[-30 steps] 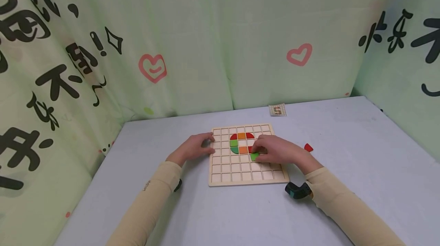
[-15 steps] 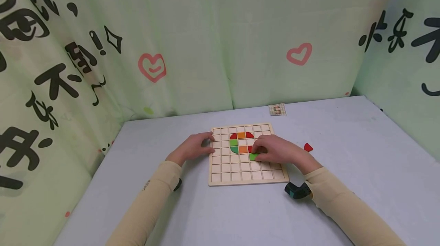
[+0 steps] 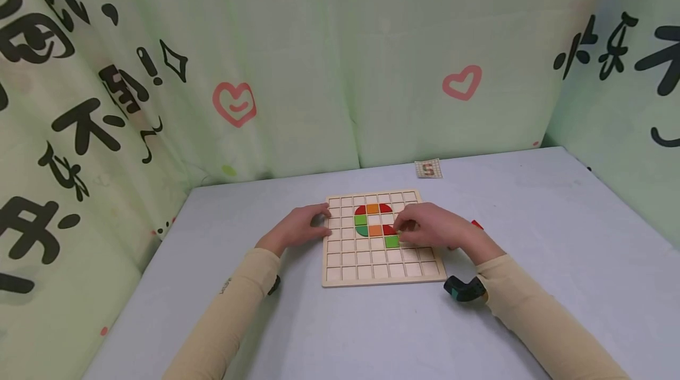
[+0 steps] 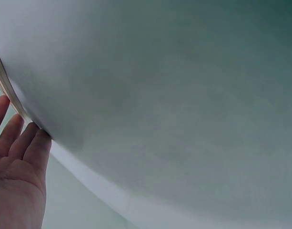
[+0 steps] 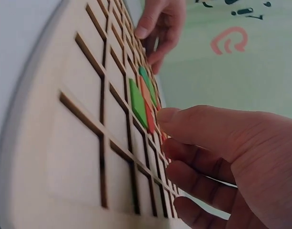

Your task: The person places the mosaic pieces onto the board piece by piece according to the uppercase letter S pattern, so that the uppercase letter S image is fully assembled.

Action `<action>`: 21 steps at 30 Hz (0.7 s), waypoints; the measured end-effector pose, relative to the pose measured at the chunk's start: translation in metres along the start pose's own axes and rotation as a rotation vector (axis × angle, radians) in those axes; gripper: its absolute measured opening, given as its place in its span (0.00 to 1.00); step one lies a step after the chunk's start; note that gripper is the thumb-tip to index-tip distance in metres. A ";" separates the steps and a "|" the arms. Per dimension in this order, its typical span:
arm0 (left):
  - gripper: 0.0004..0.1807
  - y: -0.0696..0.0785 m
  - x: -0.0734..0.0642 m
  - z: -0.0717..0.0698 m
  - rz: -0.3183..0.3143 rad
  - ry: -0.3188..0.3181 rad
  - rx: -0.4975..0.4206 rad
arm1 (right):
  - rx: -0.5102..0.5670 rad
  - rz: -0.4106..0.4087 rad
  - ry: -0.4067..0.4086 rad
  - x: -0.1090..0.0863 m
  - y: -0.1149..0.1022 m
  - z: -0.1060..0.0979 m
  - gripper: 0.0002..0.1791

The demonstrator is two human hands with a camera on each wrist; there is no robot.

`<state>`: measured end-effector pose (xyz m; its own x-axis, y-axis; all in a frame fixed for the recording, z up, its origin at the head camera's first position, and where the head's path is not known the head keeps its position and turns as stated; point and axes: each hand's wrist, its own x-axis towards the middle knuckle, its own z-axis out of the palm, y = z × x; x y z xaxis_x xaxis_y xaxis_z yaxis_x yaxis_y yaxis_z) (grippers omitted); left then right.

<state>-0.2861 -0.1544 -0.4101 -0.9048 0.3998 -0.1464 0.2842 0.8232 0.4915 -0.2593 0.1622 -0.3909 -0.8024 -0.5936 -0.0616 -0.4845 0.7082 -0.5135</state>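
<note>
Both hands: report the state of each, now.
Left hand: open, fingertips against the wooden board.
Right hand: open, fingers loosely curled over the board, nothing visibly held.

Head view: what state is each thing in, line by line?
Board: flat, partly filled
Lower green tile: on the board, seating unclear
Loose red tile: on the table, partly hidden
Card: lying beyond the board
Left hand: touching the board's left edge
Right hand: fingers bent, nothing visibly held
</note>
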 end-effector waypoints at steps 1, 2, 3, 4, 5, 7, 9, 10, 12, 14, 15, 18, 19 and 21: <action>0.19 0.000 0.000 0.000 -0.001 -0.001 0.002 | 0.002 0.014 0.001 -0.001 0.002 -0.003 0.08; 0.19 0.000 0.000 0.000 -0.003 -0.003 0.003 | 0.010 0.031 0.000 -0.002 0.004 -0.006 0.09; 0.19 0.000 0.000 0.000 -0.002 -0.002 0.003 | 0.009 0.040 0.000 -0.003 0.007 -0.009 0.09; 0.19 0.000 0.000 0.000 -0.002 -0.003 0.004 | 0.012 0.052 -0.004 -0.005 0.010 -0.012 0.10; 0.19 0.000 0.000 0.000 -0.003 -0.003 0.003 | 0.018 0.061 -0.008 -0.008 0.013 -0.015 0.11; 0.19 0.000 0.000 -0.001 -0.006 -0.007 0.006 | 0.012 0.070 -0.019 -0.013 0.020 -0.022 0.13; 0.19 -0.001 0.001 0.000 -0.002 -0.004 0.004 | 0.007 0.085 -0.033 -0.019 0.028 -0.029 0.14; 0.19 -0.001 0.001 0.000 -0.004 -0.007 0.007 | 0.008 0.095 -0.042 -0.022 0.033 -0.032 0.15; 0.19 -0.001 0.001 0.000 -0.008 -0.010 0.008 | 0.004 0.110 -0.053 -0.028 0.041 -0.038 0.16; 0.19 -0.001 0.002 0.000 -0.006 -0.008 0.009 | 0.020 0.134 -0.058 -0.034 0.050 -0.044 0.17; 0.19 -0.001 0.002 -0.001 -0.004 -0.009 0.012 | 0.022 0.143 -0.056 -0.036 0.054 -0.046 0.18; 0.19 -0.002 0.002 -0.001 0.004 -0.007 0.011 | 0.022 0.179 -0.043 -0.043 0.065 -0.053 0.20; 0.19 -0.002 0.002 -0.001 0.007 -0.005 0.009 | 0.019 0.193 -0.038 -0.046 0.069 -0.055 0.20; 0.20 -0.002 0.002 -0.001 0.006 -0.006 0.007 | 0.006 0.213 -0.026 -0.051 0.075 -0.059 0.20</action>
<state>-0.2883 -0.1555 -0.4105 -0.9010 0.4076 -0.1486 0.2921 0.8232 0.4869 -0.2754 0.2683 -0.3759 -0.8772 -0.4405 -0.1912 -0.3030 0.8166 -0.4912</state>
